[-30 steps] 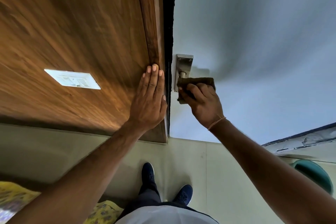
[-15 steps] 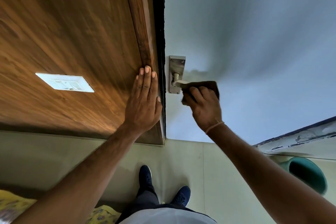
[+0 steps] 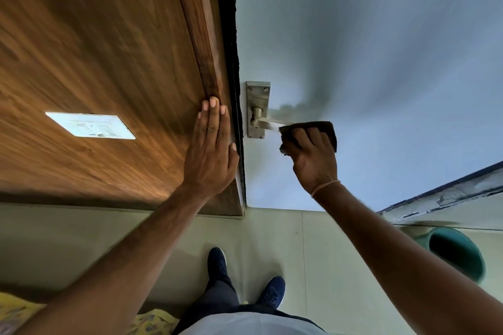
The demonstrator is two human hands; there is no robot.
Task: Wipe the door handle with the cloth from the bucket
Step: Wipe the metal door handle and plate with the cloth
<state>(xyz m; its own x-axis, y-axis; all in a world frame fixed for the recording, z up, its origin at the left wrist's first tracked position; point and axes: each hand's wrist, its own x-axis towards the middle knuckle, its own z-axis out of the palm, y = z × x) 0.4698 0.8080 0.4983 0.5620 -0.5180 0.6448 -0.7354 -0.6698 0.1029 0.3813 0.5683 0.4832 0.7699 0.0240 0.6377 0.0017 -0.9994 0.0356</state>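
Observation:
A silver lever door handle (image 3: 265,124) on a metal backplate (image 3: 258,98) is fixed to the pale grey door (image 3: 367,49). My right hand (image 3: 313,160) grips a dark brown cloth (image 3: 328,130) wrapped over the outer end of the lever; the inner part of the lever near the plate shows bare. My left hand (image 3: 211,149) lies flat, fingers together, against the wooden frame (image 3: 206,43) just left of the door's edge. A teal bucket (image 3: 454,255) stands on the floor at the lower right.
A wood-panelled wall (image 3: 95,49) with a white switch plate (image 3: 91,125) fills the left. My dark blue shoes (image 3: 217,262) stand on pale floor tiles. Yellow patterned fabric (image 3: 16,310) lies at the bottom left. A worn ledge (image 3: 449,196) runs at the right.
My right hand has slid the cloth rightwards along the lever, from beside the backplate to its outer end, uncovering the inner part. My left hand stays pressed on the frame.

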